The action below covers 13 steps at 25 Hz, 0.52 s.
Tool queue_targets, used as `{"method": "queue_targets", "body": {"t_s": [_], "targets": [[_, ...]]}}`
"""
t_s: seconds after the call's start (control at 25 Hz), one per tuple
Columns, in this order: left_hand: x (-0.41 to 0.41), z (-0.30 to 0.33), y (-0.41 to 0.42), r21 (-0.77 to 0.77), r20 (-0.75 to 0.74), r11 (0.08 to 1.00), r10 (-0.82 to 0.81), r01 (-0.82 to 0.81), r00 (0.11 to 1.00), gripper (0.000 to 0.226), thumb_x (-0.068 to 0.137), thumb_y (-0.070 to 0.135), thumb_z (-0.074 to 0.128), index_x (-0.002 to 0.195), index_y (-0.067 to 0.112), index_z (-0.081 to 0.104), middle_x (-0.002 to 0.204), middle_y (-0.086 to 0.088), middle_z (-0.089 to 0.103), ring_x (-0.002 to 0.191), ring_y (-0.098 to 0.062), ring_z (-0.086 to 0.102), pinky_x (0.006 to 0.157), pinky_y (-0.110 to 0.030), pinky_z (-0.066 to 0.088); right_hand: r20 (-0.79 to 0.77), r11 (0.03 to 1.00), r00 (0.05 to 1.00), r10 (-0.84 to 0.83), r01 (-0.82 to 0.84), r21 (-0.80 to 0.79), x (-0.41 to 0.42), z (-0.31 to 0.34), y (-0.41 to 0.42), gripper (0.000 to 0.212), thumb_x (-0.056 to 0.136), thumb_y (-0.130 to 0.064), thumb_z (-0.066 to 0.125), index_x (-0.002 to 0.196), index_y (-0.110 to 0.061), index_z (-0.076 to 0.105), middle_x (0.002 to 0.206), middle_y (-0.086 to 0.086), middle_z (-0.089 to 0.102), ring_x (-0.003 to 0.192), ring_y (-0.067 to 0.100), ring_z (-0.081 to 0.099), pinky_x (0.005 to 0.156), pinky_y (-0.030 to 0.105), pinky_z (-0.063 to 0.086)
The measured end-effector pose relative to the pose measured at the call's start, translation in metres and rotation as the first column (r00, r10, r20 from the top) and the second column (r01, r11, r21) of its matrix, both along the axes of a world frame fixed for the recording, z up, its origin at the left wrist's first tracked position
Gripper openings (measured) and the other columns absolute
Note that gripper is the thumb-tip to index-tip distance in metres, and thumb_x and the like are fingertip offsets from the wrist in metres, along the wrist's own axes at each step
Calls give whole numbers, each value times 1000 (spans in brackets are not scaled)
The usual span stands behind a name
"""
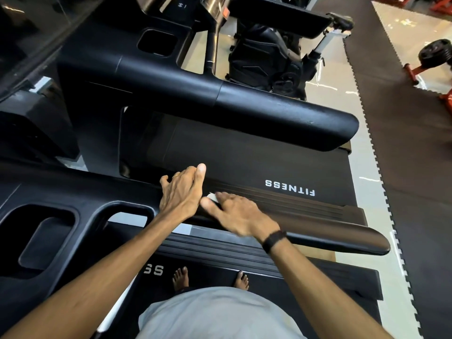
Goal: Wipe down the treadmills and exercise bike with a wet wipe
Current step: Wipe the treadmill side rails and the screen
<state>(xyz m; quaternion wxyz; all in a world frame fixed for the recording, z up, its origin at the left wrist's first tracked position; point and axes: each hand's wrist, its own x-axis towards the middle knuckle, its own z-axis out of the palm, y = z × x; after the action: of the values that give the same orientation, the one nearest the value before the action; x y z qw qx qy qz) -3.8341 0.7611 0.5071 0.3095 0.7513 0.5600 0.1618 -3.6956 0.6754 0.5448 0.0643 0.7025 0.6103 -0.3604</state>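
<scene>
A: What is the right hand (238, 215) doing?

B: It lies flat on the near treadmill's handrail (318, 234), fingers straight, pressing a white wet wipe (212, 197) that peeks out under its fingertips.

A: And the left hand (182, 190)?

B: Just beside it, touching the same rail, fingers extended and holding nothing. Beyond both hands lies the next treadmill's belt (256, 162); the exercise bike (271, 59) stands well beyond that.

Wet wipe (212, 197) under right hand (238, 215) (left hand (182, 190) beside) on handrail (318, 232).
</scene>
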Motion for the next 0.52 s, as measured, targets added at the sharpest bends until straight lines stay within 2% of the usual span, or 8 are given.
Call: {"method": "queue_targets", "body": {"t_s": [0.08,0.16,0.24,0.28,0.36,0.4,0.44,0.52], "targets": [[-2,-1,0,-10,58,999,31,-30,998,86,87,69,-3,103,17,63,97,3,70,105,-15,58,115,-51,18,13,979,989,150,-150,140,-3,3,-40,107,82,-84,-4,161,-13,5,169,5,3,155,15,-3,126,32,-2],[-3,-1,1,-13,122,998,58,-57,991,84,88,68,-1,104,18,65,94,4,70,101,-12,58,115,-51,19,83,962,979,187,-200,186,20,4,-76,112,76,-88,-18,161,-16,-4,169,0,-8,153,9,-14,125,29,-8],[-3,-2,0,-12,147,998,65,-64,987,82,90,67,1,105,19,66,94,4,70,99,-11,59,115,-52,19,178,983,980,90,-115,140,49,1,-83,123,70,-89,-23,161,-13,6,169,3,4,155,12,-3,125,29,-2],[-3,-2,0,-8,146,998,59,-58,988,82,90,67,1,104,19,66,93,3,71,98,-11,59,115,-52,20,210,994,978,16,-37,99,57,1,-75,124,71,-89,-18,159,-11,20,167,6,19,155,17,11,125,30,6],[-2,0,0,-11,153,999,42,-41,987,83,89,69,0,104,20,66,95,4,71,100,-11,59,115,-52,19,210,992,970,-126,125,19,56,-1,-43,107,80,-85,-1,139,-11,49,150,11,49,142,27,40,115,37,27],[-2,0,1,-17,164,999,40,-38,986,83,88,70,0,105,21,66,97,6,71,103,-11,59,116,-51,19,184,989,972,-146,150,-7,47,-1,-25,99,84,-83,5,132,-11,54,144,13,54,136,29,47,110,40,32],[-2,1,1,-24,185,999,49,-46,982,82,88,70,1,106,23,66,97,9,71,104,-12,60,115,-51,19,156,993,981,-119,121,-6,31,-3,-12,100,85,-83,8,135,-9,52,145,15,52,136,30,47,111,41,32],[-4,3,3,-59,269,994,104,-91,958,80,89,69,4,105,24,68,94,12,71,103,-12,63,113,-50,25,177,996,983,40,-54,77,-8,-8,-10,113,81,-84,2,153,-2,31,159,18,33,148,30,29,122,41,19]]}}
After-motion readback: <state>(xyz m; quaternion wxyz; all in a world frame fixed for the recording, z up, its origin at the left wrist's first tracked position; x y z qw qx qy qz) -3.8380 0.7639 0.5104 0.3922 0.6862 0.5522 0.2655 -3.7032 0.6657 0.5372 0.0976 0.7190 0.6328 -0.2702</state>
